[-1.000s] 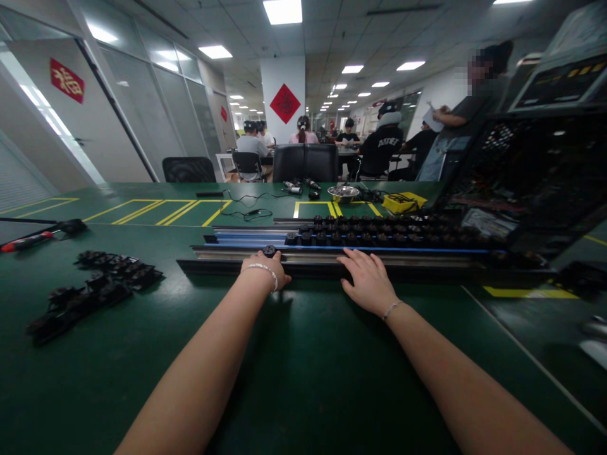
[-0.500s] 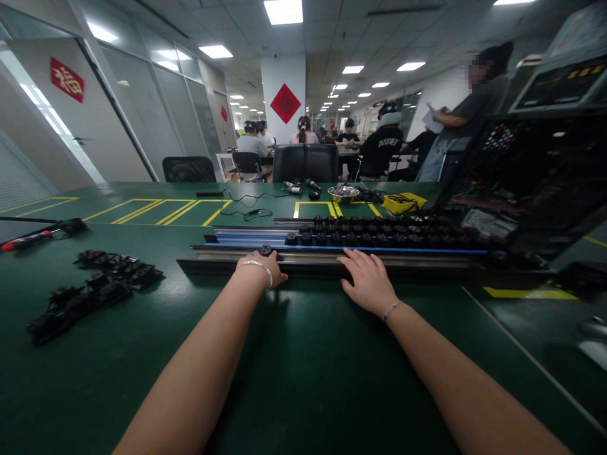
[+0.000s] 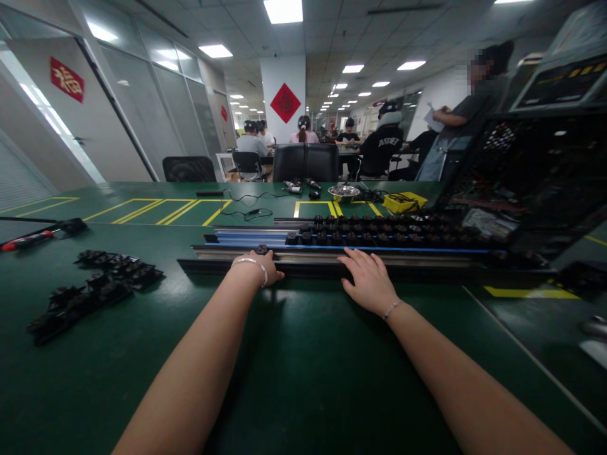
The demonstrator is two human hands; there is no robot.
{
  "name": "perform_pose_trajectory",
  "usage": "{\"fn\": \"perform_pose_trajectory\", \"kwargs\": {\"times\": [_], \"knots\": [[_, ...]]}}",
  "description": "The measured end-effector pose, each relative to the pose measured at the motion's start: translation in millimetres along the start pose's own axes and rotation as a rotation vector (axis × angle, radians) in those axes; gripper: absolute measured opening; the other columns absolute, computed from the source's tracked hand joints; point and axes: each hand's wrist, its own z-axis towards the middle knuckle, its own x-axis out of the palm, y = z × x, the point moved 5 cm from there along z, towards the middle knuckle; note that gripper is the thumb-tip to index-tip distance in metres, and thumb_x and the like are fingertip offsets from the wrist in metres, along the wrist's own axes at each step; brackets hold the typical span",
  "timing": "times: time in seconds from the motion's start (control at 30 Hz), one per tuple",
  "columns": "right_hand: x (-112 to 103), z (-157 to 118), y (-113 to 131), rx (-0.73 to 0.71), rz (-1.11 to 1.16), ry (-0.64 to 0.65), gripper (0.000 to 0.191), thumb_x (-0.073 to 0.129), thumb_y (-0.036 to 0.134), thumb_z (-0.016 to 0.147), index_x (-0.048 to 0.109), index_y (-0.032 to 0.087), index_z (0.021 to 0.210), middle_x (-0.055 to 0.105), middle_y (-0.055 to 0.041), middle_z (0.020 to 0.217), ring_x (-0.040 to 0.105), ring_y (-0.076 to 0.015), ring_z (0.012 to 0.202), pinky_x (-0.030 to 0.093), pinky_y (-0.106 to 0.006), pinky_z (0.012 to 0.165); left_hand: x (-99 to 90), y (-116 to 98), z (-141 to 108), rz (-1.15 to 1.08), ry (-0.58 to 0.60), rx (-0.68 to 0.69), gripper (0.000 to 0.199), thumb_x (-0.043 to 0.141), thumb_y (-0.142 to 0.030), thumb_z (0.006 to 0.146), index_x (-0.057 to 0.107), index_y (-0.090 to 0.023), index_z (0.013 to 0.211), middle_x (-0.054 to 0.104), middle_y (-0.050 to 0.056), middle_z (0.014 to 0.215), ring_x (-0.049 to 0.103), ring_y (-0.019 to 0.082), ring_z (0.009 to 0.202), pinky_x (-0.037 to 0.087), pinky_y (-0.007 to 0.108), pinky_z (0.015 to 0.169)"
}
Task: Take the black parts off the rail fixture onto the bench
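A long black rail (image 3: 313, 270) with a silvery channel runs crosswise in front of me on the green table. Near its left end my left hand (image 3: 258, 266) is closed around a small black part (image 3: 262, 249) that sits at the rail; the fingers partly hide it. My right hand (image 3: 368, 278) lies over the rail further right, fingers spread and thumb at the near side, touching its top edge. Behind stand more rails with blue strips (image 3: 256, 239), bearing rows of small black parts (image 3: 360, 238).
Clusters of black parts (image 3: 90, 287) lie at the left, with a red-handled tool (image 3: 28, 240) beyond. A metal bowl (image 3: 344, 192), a yellow tray (image 3: 404, 202) and cables stand at the back. A dark rack (image 3: 502, 170) rises at the right. People sit and stand in the background.
My left hand has slid slightly left along the rail, and the small black part has moved with it. My right hand has stayed in place.
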Motion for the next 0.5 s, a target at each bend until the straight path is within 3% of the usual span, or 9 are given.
{"fn": "perform_pose_trajectory", "kwargs": {"times": [0.5], "knots": [[-0.8, -0.2, 0.3, 0.007, -0.007, 0.006, 0.045, 0.046, 0.029, 0.079, 0.050, 0.024, 0.123, 0.042, -0.0033, 0.140, 0.034, -0.0217, 0.128, 0.020, -0.045, 0.107, -1.4, 4.0, -0.1, 0.027, 0.005, 0.009, 0.084, 0.045, -0.063, 0.073, 0.022, -0.023, 0.143, 0.037, 0.017, 0.142, 0.035, 0.034, 0.128, 0.038, 0.045, 0.097]]}}
